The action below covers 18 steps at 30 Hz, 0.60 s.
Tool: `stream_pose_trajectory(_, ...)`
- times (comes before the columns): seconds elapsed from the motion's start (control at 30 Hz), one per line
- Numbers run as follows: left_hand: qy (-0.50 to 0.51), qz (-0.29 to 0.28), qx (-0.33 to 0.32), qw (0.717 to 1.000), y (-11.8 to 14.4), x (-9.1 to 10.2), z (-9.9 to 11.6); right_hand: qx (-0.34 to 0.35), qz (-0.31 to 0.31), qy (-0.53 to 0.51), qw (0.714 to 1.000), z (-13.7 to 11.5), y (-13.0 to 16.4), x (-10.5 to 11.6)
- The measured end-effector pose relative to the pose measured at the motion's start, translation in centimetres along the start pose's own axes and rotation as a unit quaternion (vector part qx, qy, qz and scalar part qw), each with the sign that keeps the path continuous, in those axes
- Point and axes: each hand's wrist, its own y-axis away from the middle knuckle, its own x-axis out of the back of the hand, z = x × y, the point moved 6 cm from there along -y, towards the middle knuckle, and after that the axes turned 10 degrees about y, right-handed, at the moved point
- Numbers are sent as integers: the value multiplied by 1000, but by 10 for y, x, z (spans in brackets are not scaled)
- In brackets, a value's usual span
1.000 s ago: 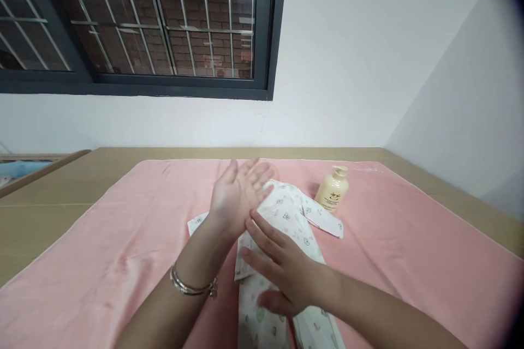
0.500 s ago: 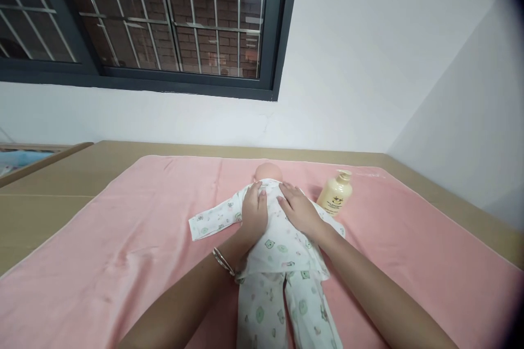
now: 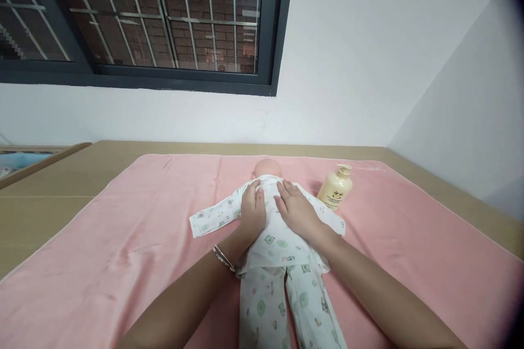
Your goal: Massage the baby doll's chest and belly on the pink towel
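A baby doll (image 3: pixel 268 168) lies stretched out on a pink sheet (image 3: pixel 164 196), its head pointing away from me. It wears a white long-sleeved top (image 3: pixel 278 245) and matching trousers (image 3: pixel 264 305), both printed with small green and pink figures. My left hand (image 3: pixel 254 210) rests on the left side of the doll's upper body, fingers stretched forward. On the right side, my right hand (image 3: pixel 298 208) lies flat on the chest area with its fingers extended. Neither hand grips anything. Part of the top is hidden under my hands and forearms.
A pale yellow pump bottle (image 3: pixel 335 188) stands right of the doll, close to its sleeve. The sheet covers a wooden surface (image 3: pixel 73 169). Behind it rise a white wall (image 3: pixel 335 65) and a dark-framed, barred window (image 3: pixel 176 79). Something light blue (image 3: pixel 24 160) shows at far left.
Both hands stay on the doll's upper body with almost the same pose. The view has shifted slightly; the window and bottle sit a little higher in the picture.
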Motion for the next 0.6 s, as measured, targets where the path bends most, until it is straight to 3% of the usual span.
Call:
stream_pose_trajectory(0.13, -29, -17, -38, 999, -1, -3, 3, 114, -35, -14, 993, -38, 18, 7)
stream_pose_trajectory(0.2, -40, -24, -53, 998, -1, -4, 3, 145, -45, -40, 988, -41, 17, 6)
stream_pose_trajectory(0.43, -111, -38, -79, 990, 0, -9, 5, 18, 17, -55, 998, 3, -12, -10)
stream_pose_trajectory(0.6, -166, -42, -100, 980, 5, -8, 10, -37, 65, 40, 996, 0, 3, -5)
